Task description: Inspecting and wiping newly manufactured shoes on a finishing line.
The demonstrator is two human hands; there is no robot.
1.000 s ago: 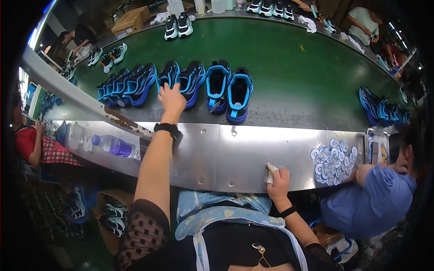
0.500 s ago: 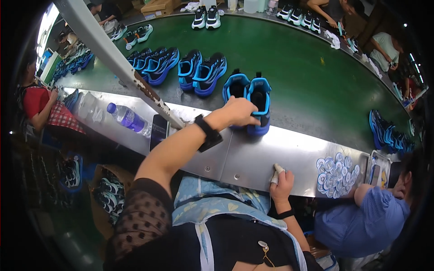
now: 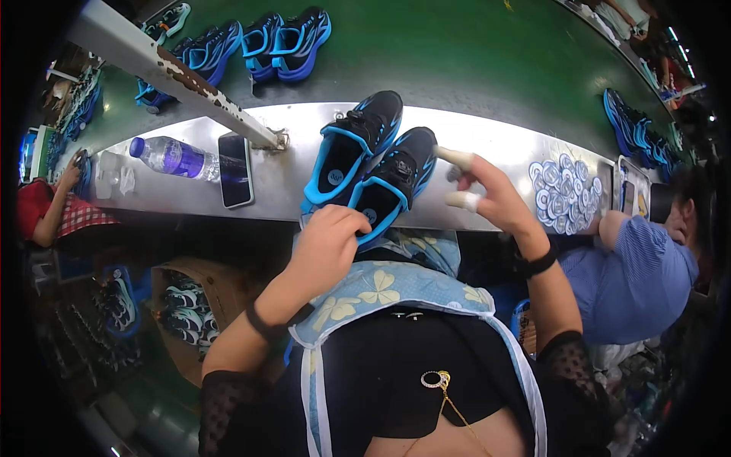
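Note:
A pair of blue-and-black sneakers rests on the metal ledge (image 3: 285, 194) in front of me, toes pointing away and to the right. The left sneaker (image 3: 373, 114) and the right sneaker (image 3: 417, 156) lie side by side, with a round pale mark on each insole. My left hand (image 3: 324, 247) is closed on the heel end of the pair, its fingers curled over the collar of the right sneaker. Beside that sneaker's toe is my right hand (image 3: 491, 190), fingers apart and several tips in pale covers. Whether its fingertip touches the toe I cannot tell.
On the ledge lie a phone (image 3: 236, 171), a bottle (image 3: 179, 158) and a spread of round stickers (image 3: 563, 196). A metal post (image 3: 190, 84) slants over the left side. More sneakers (image 3: 288, 46) stand on the green belt (image 3: 426, 53). A co-worker (image 3: 624, 278) sits at right.
The sneaker pair has come off the belt's edge onto the ledge, turned toes-away. My left hand has drawn back with it; my right hand has risen to the toes. The view has shifted.

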